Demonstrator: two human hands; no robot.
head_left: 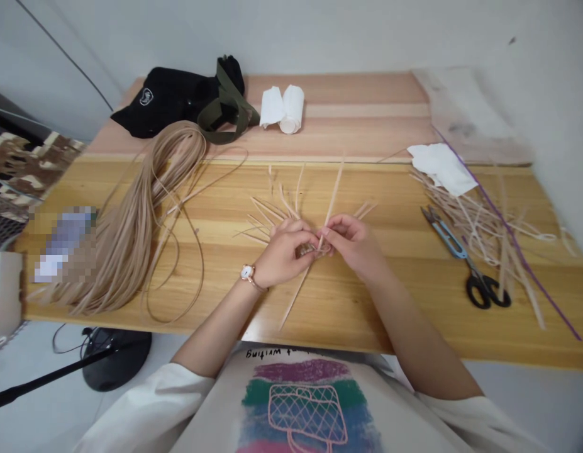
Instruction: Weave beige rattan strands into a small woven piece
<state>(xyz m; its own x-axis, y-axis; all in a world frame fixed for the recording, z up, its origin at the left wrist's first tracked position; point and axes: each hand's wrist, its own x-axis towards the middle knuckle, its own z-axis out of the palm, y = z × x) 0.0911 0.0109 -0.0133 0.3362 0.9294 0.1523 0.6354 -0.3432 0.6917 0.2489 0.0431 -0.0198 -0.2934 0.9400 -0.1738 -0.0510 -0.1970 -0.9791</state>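
Note:
At the middle of the wooden table (348,314), my left hand (282,254) and my right hand (351,244) meet, fingers pinched together on a small bundle of thin tan rattan strips (291,207). The strips fan out away from me past my fingers. One long strip (295,299) runs from the pinch down toward the table's near edge. A watch sits on my left wrist.
A big coil of tan rattan strands (131,239) lies at the left. Scissors (465,261) and loose cut strips (503,233) lie at the right, with a white tissue (442,167). A black bag (178,100) and a white roll (284,108) sit at the back.

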